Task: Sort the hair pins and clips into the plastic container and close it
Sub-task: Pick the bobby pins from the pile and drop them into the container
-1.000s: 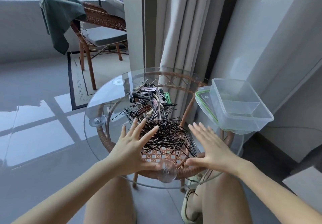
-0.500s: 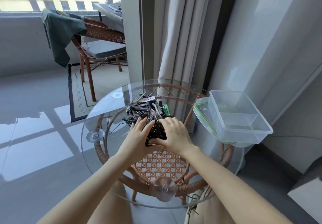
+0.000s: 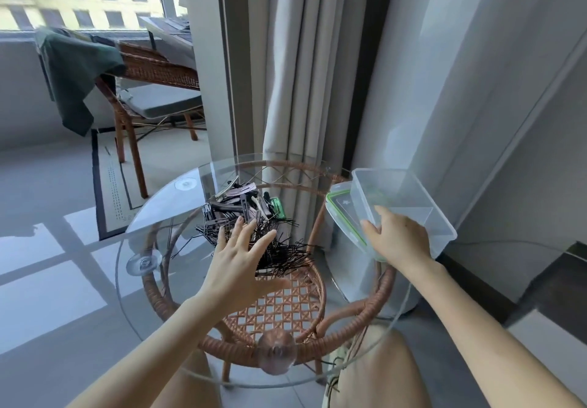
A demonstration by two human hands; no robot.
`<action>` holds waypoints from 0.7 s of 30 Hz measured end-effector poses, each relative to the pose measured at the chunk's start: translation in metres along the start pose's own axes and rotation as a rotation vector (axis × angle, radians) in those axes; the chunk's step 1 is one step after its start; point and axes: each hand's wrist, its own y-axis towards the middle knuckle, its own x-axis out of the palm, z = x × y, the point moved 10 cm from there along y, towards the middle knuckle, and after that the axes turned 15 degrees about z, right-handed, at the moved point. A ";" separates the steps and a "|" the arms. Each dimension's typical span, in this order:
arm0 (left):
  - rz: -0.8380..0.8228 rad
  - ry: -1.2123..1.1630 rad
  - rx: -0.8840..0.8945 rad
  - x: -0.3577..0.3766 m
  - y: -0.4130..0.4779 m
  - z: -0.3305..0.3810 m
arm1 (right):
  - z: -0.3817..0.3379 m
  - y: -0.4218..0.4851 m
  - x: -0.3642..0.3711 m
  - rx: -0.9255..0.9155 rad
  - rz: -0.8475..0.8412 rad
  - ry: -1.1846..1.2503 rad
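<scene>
The left hand [image 3: 241, 255] lies flat on the black hair pins [image 3: 286, 253]. Its fingers are straight and spread wide. I think it does this to keep the thin pins in one heap, so they do not slide away on the smooth glass. The pins lie near the middle of the round glass worktop [image 3: 165, 217]. The bigger clips [image 3: 236, 206] are piled just past them, toward 12 o'clock. One green clip [image 3: 279, 211] lies on the right side of that pile.

The right hand [image 3: 400, 239] reaches out toward 3 o'clock. It holds the plastic container [image 3: 409, 185] by its near wall, with the fingers bent on it. The box sits at the edge of the worktop and part of it hangs out past the glass. I think the hand wants to pull the box closer to the heap, so the pins have a short way to go.

The box is clear and open on top. I see nothing in it. A line runs across the inside, and I cannot tell if it is a small wall. The lid [image 3: 340, 207] with the green ring lies at the box's 9 o'clock side and touches it. So no pin or clip is sorted yet, and the closing comes last.
</scene>
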 end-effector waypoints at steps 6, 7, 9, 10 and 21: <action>0.040 -0.024 -0.053 -0.010 -0.004 -0.008 | -0.028 -0.002 0.011 -0.194 -0.039 0.075; 0.037 -0.019 -0.055 -0.011 -0.005 -0.010 | -0.030 -0.003 0.012 -0.206 -0.066 0.080; 0.034 -0.013 -0.073 -0.013 -0.006 -0.019 | -0.031 -0.004 0.014 -0.194 -0.108 0.101; 0.032 -0.019 -0.090 -0.015 -0.006 -0.024 | -0.029 -0.003 0.013 -0.184 -0.102 0.087; -0.037 -0.015 -0.286 -0.046 -0.037 -0.040 | -0.103 -0.055 0.042 -0.318 -0.341 0.157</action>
